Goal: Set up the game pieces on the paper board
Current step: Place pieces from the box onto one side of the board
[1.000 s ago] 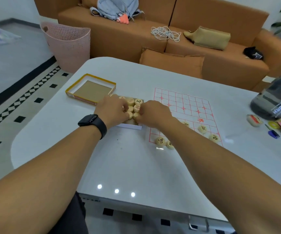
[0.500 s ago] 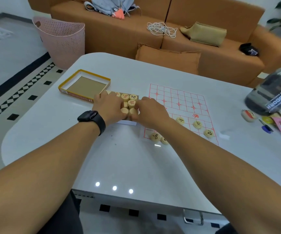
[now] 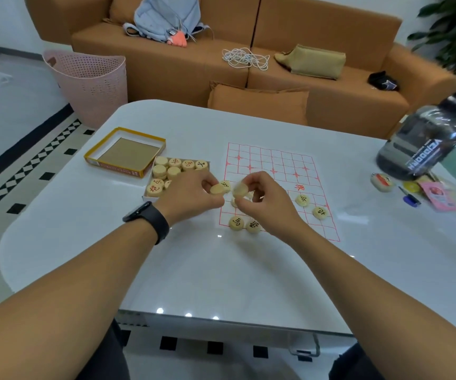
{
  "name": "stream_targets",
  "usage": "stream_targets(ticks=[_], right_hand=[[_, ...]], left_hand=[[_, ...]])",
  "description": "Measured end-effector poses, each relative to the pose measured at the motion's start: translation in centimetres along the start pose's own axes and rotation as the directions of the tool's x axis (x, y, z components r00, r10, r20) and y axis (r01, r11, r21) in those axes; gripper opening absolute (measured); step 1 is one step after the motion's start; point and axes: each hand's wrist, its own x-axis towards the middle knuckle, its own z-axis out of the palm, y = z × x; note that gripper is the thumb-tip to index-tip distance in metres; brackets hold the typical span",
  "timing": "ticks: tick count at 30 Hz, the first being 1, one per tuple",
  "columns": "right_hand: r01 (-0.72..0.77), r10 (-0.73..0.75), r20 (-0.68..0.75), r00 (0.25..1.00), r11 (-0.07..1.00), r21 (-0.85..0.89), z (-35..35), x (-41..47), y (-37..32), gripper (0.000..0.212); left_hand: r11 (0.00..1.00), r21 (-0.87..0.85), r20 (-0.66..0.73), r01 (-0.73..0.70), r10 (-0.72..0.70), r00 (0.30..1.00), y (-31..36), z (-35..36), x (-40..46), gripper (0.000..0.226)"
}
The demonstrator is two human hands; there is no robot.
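While over paper board (image 3: 279, 171) | left hand (image 3: 191, 197) pinches piece (image 3: 218, 188) | right hand (image 3: 265, 198) pinches blurred piece (image 3: 240, 190)

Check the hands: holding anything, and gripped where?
Left hand pinches a piece by its rim. Right hand pinches another piece by its rim, over the board.

— Where are the round wooden pieces (image 3: 175, 171)?
— Many sit in the white tray (image 3: 150, 198). Four lie flat on the paper board (image 3: 279, 171), the one with red lines. Two are up in the air, held by fingers.
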Motion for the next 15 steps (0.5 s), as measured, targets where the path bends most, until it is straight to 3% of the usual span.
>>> stream_targets(ticks=[15], right_hand=[[-0.005,0.007,-0.058,0.998,0.999,0.049,-2.2,-1.9,2.4,0.036]], left_hand=[[0.982,-0.137,0.092,-0.131,0.144,0.985,1.5,2.5,-0.6,0.031]])
